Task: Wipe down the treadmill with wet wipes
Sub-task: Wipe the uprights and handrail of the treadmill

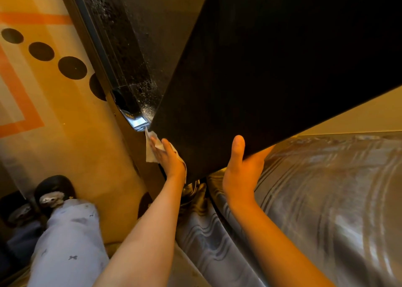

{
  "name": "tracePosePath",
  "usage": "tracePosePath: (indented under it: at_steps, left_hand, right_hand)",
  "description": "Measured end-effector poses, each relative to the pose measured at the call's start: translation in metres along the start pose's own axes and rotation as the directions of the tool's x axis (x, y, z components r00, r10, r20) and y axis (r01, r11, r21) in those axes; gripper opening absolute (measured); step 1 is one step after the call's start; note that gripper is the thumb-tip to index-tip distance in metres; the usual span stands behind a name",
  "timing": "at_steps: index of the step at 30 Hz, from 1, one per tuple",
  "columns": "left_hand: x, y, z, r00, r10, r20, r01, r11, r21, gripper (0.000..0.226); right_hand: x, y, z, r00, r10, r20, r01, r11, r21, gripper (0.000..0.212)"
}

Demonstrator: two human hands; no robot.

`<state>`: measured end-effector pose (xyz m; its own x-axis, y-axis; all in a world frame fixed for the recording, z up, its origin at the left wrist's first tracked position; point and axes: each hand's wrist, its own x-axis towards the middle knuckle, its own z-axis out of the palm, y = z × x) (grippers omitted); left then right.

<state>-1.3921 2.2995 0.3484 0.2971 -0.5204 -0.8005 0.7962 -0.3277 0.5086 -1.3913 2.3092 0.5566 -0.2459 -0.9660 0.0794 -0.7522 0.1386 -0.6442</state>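
Note:
A broad black treadmill panel point(272, 65) slants across the upper right of the head view. My left hand point(168, 158) lies flat against the panel's lower left edge, pressing a white wet wipe point(151, 149) onto it with straight fingers. My right hand point(241, 171) grips the panel's bottom corner, thumb up over the black face and fingers hidden beneath it. Behind the panel, a dusty, speckled black treadmill frame point(128, 54) runs down to a small shiny end cap point(137, 120).
A tan floor mat point(54, 112) with orange lines and dark dots lies to the left. Grey striped glossy fabric point(326, 210) fills the lower right. My knee in light trousers point(69, 243) and a dark slipper point(54, 191) sit at the lower left.

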Motion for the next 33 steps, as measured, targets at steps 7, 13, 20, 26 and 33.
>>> tracePosePath:
  at_steps: [7,13,20,26,33]
  left_hand:
    - [-0.043,-0.041,-0.003,0.976,-0.206,-0.069,0.202,0.978,-0.059,0.098]
    - [-0.054,-0.023,0.010,0.949,-0.258,-0.183,0.250,0.966,-0.066,0.094]
    - [-0.108,0.047,0.043,0.923,0.382,0.049,-0.385,0.910,0.156,0.058]
    - [-0.035,0.016,0.016,0.993,0.119,-0.009,-0.119,0.993,-0.012,0.066]
    - [-0.015,-0.047,-0.002,0.971,-0.217,-0.096,0.212,0.975,-0.059,0.080]
  right_hand:
    - [0.000,0.000,0.001,0.999,0.019,-0.026,-0.020,0.999,-0.042,0.085]
    - [-0.001,-0.002,0.001,0.999,0.031,0.006,-0.031,1.000,0.003,0.095]
    - [-0.004,0.000,0.006,0.997,0.057,-0.061,-0.060,0.997,-0.047,0.127]
    - [-0.002,0.006,0.003,0.999,0.040,-0.003,-0.040,0.999,0.002,0.100]
    - [-0.004,-0.007,-0.002,0.999,0.028,0.027,-0.028,0.999,-0.027,0.070]
